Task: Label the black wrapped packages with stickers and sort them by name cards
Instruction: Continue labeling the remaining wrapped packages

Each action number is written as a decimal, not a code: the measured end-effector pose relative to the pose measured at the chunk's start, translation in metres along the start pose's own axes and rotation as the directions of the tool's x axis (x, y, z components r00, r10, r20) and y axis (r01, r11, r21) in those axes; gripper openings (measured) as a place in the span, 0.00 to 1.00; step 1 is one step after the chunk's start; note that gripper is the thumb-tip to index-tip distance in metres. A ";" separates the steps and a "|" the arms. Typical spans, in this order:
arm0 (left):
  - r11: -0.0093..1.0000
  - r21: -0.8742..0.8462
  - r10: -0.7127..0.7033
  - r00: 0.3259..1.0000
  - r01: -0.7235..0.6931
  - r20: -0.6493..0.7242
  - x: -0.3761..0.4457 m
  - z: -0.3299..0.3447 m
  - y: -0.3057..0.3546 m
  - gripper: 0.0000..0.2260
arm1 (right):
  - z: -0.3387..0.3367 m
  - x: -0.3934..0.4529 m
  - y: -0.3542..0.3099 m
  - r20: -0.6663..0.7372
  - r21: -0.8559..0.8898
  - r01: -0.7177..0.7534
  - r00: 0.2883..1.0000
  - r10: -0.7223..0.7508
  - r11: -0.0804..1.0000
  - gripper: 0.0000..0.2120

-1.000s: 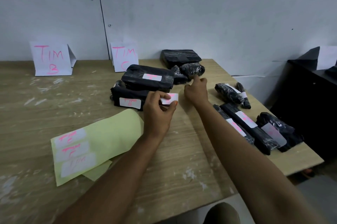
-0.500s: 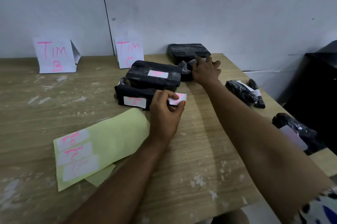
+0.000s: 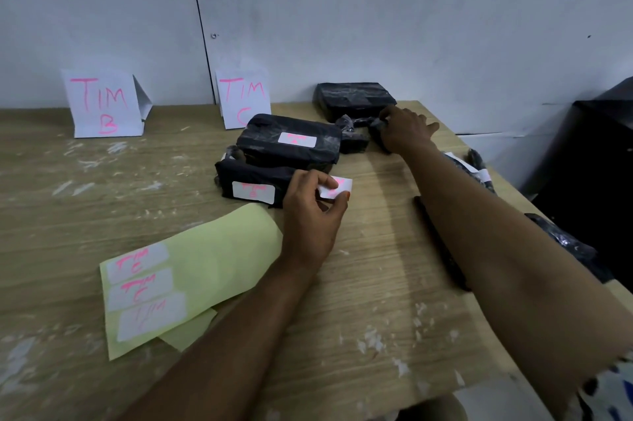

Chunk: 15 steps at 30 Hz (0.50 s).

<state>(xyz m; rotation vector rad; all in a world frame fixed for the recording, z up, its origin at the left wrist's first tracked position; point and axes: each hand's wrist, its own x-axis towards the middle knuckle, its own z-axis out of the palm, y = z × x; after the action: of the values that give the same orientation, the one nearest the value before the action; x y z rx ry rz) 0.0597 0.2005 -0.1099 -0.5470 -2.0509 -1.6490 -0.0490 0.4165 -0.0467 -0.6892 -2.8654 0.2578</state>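
The right hand (image 3: 404, 132) grips a small black package (image 3: 378, 132) upper right of centre; the left hand (image 3: 313, 211) pinches a sticker (image 3: 337, 185). Bring the package close and press the sticker flat.

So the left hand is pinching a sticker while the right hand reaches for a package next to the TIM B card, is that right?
Not quite. In the head view the right hand grips a small black package at the table's far right, nearer the TIM C card, not TIM B. The left hand does pinch a sticker.
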 end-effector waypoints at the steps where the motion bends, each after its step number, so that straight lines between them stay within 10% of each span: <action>1: 1.000 0.005 0.001 1.000 -0.001 0.001 0.000 0.000 0.000 0.09 | -0.002 0.000 0.002 0.014 -0.001 0.000 1.000 0.000 1.000 0.18; 15: 1.000 0.013 0.012 1.000 -0.012 0.005 0.001 0.000 -0.003 0.09 | -0.012 -0.040 0.005 0.071 -0.099 0.071 0.995 -0.065 0.993 0.19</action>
<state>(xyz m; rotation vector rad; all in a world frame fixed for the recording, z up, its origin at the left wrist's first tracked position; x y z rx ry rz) 0.0572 0.1997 -0.1115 -0.5584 -2.0562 -1.6281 -0.0094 0.4043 -0.0414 -0.6099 -2.9775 0.1295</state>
